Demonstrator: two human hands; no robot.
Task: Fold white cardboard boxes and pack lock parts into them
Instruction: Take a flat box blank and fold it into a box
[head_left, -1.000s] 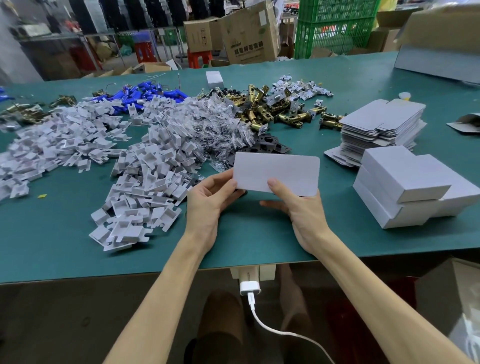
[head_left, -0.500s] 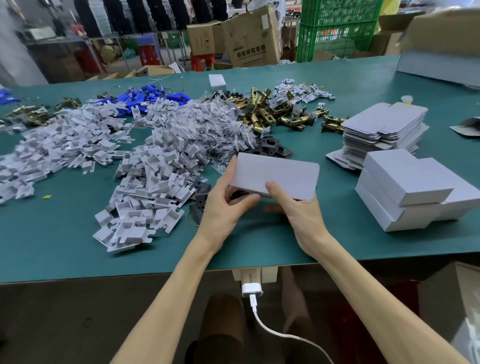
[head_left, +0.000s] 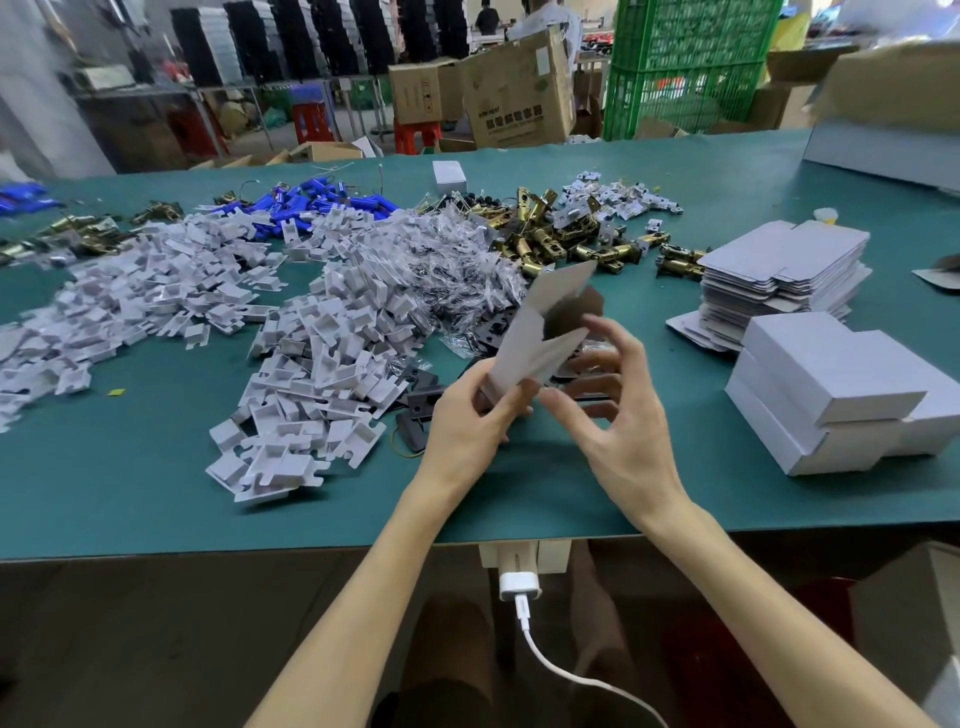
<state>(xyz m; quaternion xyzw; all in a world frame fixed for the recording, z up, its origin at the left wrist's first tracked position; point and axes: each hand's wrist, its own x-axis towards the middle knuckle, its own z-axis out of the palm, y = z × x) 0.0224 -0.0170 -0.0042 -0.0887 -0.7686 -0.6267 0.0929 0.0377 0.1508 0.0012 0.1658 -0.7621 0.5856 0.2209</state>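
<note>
My left hand clamps the box at its 7 o'clock end; my right hand hovers at 3 o'clock, fingers apart. I'd square the walls before tucking flaps.

Both bare forearms are seen rising from the bottom edge of the frame and converging toward its centre, the left arm from the lower left and the right arm from the lower right. The left hand is held just left of centre, and the lower end of a white cardboard box is pinched between its thumb and curled fingers. The right hand is raised just right of centre with its fingers spread and lightly bent toward the box's open end; contact cannot be made out.
</note>
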